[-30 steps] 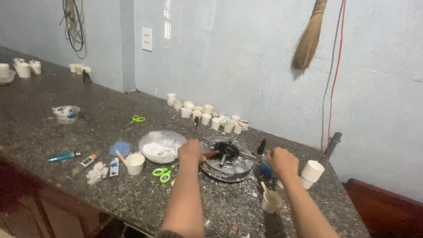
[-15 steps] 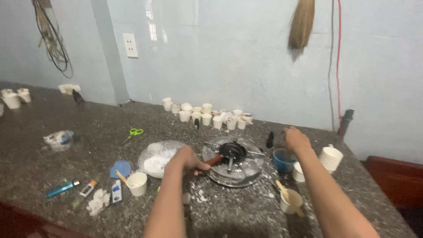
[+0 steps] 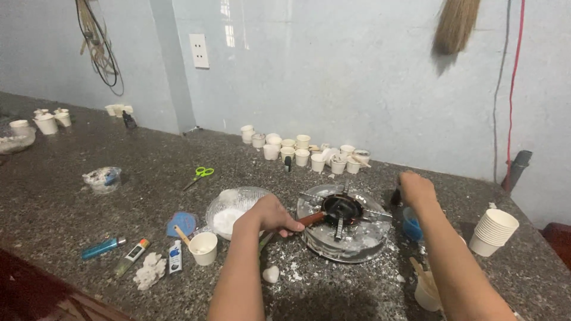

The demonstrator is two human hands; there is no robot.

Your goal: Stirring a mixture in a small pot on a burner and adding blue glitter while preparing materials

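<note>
Gripping pan handle (image 3: 308,219), left hand (image 3: 269,215).

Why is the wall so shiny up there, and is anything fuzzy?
Head view: light reflects off the glossy wall beside the socket; the broom casts a soft shadow; the row of cups at the back looks slightly soft; the left hand on the small pan's handle is fairly sharp.

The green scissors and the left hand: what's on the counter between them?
In the head view, a clear bowl of white powder lies between the green scissors and the left hand.
</note>
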